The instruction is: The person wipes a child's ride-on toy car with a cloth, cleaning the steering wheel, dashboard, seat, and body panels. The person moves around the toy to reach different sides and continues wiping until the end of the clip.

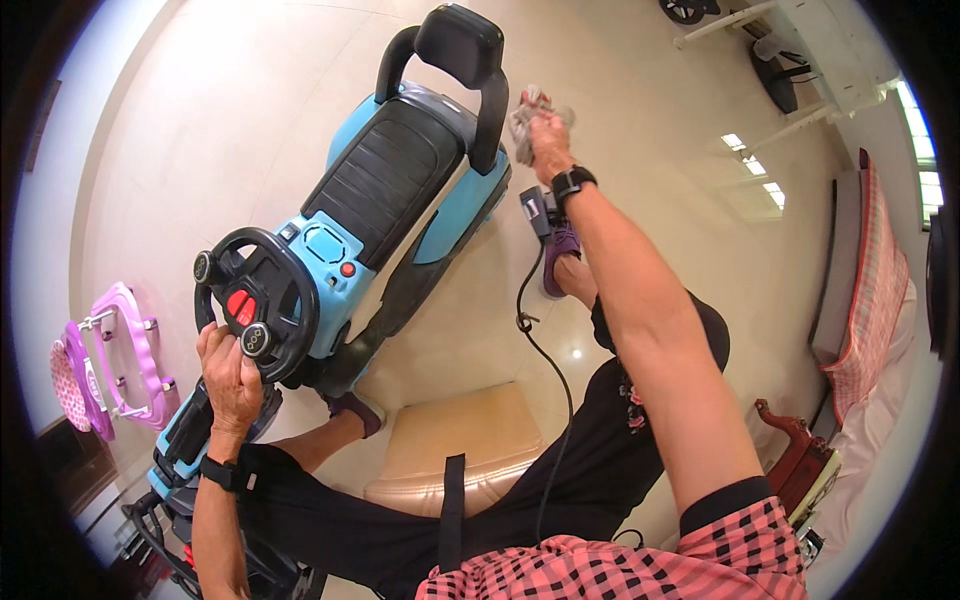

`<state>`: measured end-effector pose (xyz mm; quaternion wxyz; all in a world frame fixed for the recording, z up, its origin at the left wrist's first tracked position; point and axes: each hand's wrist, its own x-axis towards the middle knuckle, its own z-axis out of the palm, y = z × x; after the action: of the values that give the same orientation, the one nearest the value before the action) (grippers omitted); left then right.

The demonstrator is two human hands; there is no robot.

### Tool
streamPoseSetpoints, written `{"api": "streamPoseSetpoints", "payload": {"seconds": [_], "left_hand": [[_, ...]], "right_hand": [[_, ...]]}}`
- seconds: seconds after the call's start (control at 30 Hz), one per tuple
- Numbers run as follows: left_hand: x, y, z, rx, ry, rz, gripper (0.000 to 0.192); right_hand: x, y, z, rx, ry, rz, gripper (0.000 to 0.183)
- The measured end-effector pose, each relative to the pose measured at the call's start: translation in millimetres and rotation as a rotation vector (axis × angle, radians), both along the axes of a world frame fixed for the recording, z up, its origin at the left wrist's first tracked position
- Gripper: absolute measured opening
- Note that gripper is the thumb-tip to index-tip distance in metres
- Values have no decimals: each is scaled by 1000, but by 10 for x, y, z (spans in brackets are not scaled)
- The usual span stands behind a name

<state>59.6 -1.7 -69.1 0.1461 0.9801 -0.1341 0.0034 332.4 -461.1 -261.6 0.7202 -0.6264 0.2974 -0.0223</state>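
Note:
A blue and black children's ride-on car (379,180) stands on the floor in front of me, its steering wheel (296,300) towards my left side. My left hand (231,379) grips the wheel's lower rim, close to a round black knob. Beyond the padded black seat (381,166) rises a black backrest (461,49). Held out to the right of that backrest, my right hand (551,139) clutches a crumpled greyish cloth (523,131); the hand is slightly blurred and apart from the car.
A small dark box (535,214) with a black cable (553,360) is near my right shoe. Lilac baby-walker-like frames (135,352) stand at left. A tan padded seat (457,480) is beneath me. White furniture (836,56) is at upper right, a checked cloth-covered cushion (870,300) at right.

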Motion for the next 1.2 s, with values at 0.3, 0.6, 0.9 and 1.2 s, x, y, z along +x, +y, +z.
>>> {"api": "streamPoseSetpoints", "payload": {"seconds": [0.3, 0.6, 0.9, 1.2], "left_hand": [[-23, -5, 1, -10, -26, 17, 31], [29, -75, -14, -52, -88, 19, 24], [17, -32, -18, -66, -131, 0, 18], [-16, -9, -55, -82, -133, 14, 25]], "right_hand": [[-1101, 1128, -204, -551, 88, -208, 37], [-2651, 2206, -598, -429, 281, 344, 45], [-2266, 1669, -406, -212, 34, 449, 35], [-2093, 1585, -285, -468, -11, 129, 32]]}}
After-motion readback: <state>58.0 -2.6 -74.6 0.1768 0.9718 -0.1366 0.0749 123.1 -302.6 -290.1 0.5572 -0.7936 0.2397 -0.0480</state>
